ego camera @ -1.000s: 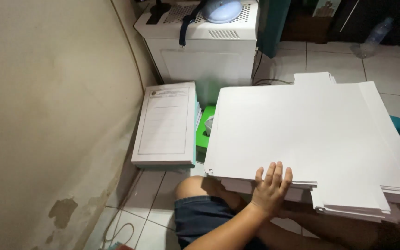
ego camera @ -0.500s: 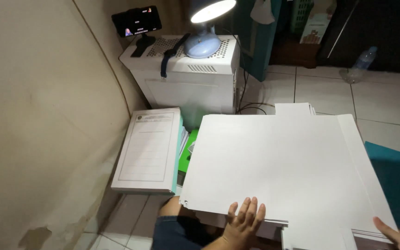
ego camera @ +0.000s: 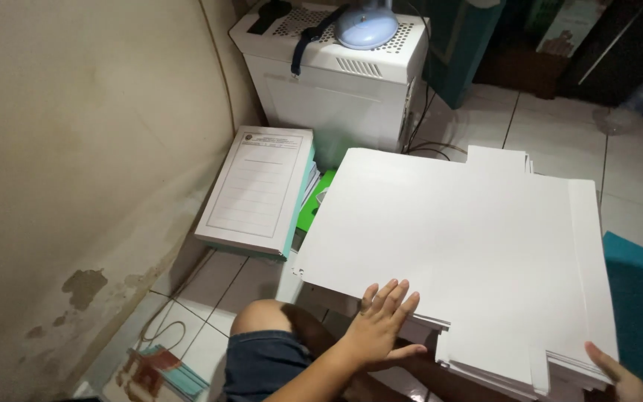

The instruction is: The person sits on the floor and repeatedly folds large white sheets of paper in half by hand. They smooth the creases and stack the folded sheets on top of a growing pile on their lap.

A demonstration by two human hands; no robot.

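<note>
- Right hand [ego camera: 619, 376]: cut off at the near right corner; only some fingers show at the edge of the white card stack [ego camera: 470, 253].
- Left hand [ego camera: 378, 324]: palm hidden, flat against the stack's near edge.
- Clear bottle [ego camera: 638, 100], far right: blurred.
- Printed form pad [ego camera: 256, 190]: lettering too small to read.
- Green thing [ego camera: 314, 205]: mostly hidden between pad and stack.
- White case [ego camera: 336, 89]: top cut off.

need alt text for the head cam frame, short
Seen from above, a seated person's left hand lies flat on the near edge of a large stack of white sheets on their lap, the right hand gripping its right corner. Beside it on the tiled floor are a stack of printed forms and a white metal box.
</note>
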